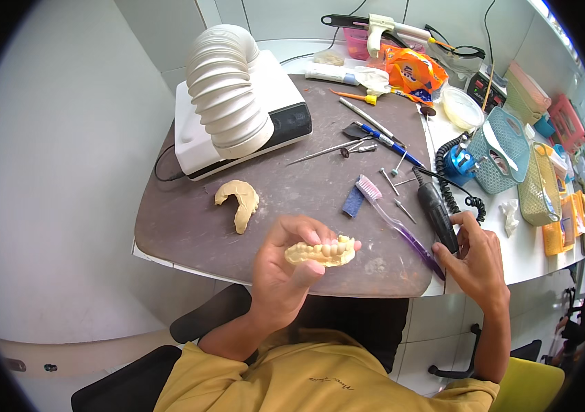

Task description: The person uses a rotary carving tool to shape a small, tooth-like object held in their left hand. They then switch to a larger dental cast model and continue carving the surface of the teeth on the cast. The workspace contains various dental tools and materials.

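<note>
**Holding a dental cast over the mat**

Gripping a cream dental cast (321,252) between thumb and fingers, the left hand (284,275) hovers above the brown mat's (189,226) near edge. At 3 o'clock from it, the right hand (476,264) closes its fingers around the black handpiece (435,209), whose tip points to 12 o'clock. A purple toothbrush (395,223) lies between the 2 hands. A 2nd cast (239,200) rests at 11 o'clock, near the white suction hose (227,89).

Matt, chalky plaster dental cast (321,252); dusty matt brown mat (292,199); ribbed plastic hose (227,89).
</note>
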Demonstrator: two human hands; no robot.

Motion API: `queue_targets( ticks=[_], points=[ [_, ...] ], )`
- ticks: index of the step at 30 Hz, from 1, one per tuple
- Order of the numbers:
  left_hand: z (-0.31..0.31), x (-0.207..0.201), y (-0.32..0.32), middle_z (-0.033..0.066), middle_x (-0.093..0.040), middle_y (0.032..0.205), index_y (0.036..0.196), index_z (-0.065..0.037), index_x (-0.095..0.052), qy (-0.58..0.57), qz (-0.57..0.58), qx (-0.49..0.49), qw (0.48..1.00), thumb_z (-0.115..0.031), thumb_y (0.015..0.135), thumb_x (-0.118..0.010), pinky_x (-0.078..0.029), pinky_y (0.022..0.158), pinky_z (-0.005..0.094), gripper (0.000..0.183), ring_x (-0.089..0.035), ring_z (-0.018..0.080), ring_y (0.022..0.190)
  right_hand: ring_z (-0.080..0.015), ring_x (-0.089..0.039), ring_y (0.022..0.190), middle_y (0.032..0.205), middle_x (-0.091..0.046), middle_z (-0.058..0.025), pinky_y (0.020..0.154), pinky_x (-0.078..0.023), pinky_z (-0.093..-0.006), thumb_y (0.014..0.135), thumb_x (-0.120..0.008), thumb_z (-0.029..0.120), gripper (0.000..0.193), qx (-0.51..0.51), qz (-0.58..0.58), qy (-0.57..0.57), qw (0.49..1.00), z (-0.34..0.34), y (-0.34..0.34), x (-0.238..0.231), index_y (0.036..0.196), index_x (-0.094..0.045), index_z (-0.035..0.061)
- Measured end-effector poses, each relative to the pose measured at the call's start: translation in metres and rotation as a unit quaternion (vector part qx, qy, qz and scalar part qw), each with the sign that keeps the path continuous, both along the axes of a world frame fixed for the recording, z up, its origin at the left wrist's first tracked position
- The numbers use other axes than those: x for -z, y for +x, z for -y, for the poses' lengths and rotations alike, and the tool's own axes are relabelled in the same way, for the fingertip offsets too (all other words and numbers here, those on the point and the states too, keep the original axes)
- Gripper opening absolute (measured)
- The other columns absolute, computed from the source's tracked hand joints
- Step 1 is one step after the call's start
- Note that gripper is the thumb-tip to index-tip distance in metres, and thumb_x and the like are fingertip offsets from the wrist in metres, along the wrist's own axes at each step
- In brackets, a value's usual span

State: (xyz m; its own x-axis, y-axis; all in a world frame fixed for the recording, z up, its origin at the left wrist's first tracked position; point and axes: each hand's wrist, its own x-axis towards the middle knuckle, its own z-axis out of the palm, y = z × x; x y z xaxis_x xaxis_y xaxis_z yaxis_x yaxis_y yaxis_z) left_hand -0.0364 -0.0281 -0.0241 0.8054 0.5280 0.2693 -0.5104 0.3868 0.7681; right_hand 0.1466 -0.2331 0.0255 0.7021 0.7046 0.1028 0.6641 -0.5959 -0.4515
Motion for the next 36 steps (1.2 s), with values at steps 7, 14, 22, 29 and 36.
queue_targets(
  ticks=[7,14,22,29,36],
  points=[
    [0.004,-0.004,0.003,0.0031,-0.048,0.094,0.1,-0.01,-0.045,-0.05,-0.001,0.042,0.998,-0.034,0.086,-0.073,-0.047,0.099,0.0606,0.039,-0.055,0.0141,0.094,-0.01,-0.045,0.051,0.074,-0.057,-0.0058,0.045,-0.034,-0.0253,0.071,-0.085,0.021,0.033,0.048,0.14,0.121,0.981,-0.001,-0.011,0.002,0.091,-0.064,0.004],
    [0.01,-0.008,0.009,0.0033,-0.047,0.094,0.1,-0.011,-0.045,-0.067,-0.013,0.067,0.995,-0.035,0.086,-0.072,-0.048,0.099,0.0576,0.04,-0.054,0.015,0.094,-0.0105,-0.054,0.054,0.088,-0.064,-0.0063,0.047,-0.045,-0.0222,0.069,-0.085,0.02,0.037,-0.181,-0.007,0.229,0.956,-0.043,-0.049,-0.023,0.099,-0.068,0.0059],
    [0.003,-0.018,0.002,0.0099,-0.056,0.113,0.121,0.0,-0.054,0.178,-0.085,0.014,0.98,-0.009,0.09,-0.067,-0.045,0.093,0.0295,0.035,-0.055,0.016,0.109,-0.0189,-0.062,0.059,0.092,-0.064,-0.0087,0.052,-0.05,-0.029,0.076,-0.078,0.01,0.034,-0.215,-0.029,0.23,0.949,-0.064,-0.045,-0.011,0.108,-0.067,0.0062],
    [-0.001,-0.017,0.002,0.0112,-0.063,0.106,0.116,0.005,-0.062,0.18,-0.145,-0.047,0.972,0.007,0.082,-0.068,-0.048,0.089,0.0275,0.034,-0.061,0.0142,0.098,-0.0257,-0.064,0.077,0.093,-0.064,-0.0103,0.066,-0.051,-0.0351,0.075,-0.077,0.01,0.038,-0.117,0.101,0.17,0.973,-0.057,-0.039,-0.013,0.11,-0.065,0.0026],
    [-0.008,-0.008,0.001,0.0118,-0.062,0.102,0.111,0.004,-0.061,0.203,-0.148,-0.077,0.965,0.008,0.075,-0.075,-0.05,0.086,0.0286,0.038,-0.061,0.0155,0.096,-0.0279,-0.062,0.077,0.089,-0.061,-0.0102,0.064,-0.049,-0.0358,0.078,-0.071,0.004,0.03,-0.08,0.139,0.012,0.987,-0.033,-0.038,0.005,0.106,-0.064,0.0017]
  ],
)
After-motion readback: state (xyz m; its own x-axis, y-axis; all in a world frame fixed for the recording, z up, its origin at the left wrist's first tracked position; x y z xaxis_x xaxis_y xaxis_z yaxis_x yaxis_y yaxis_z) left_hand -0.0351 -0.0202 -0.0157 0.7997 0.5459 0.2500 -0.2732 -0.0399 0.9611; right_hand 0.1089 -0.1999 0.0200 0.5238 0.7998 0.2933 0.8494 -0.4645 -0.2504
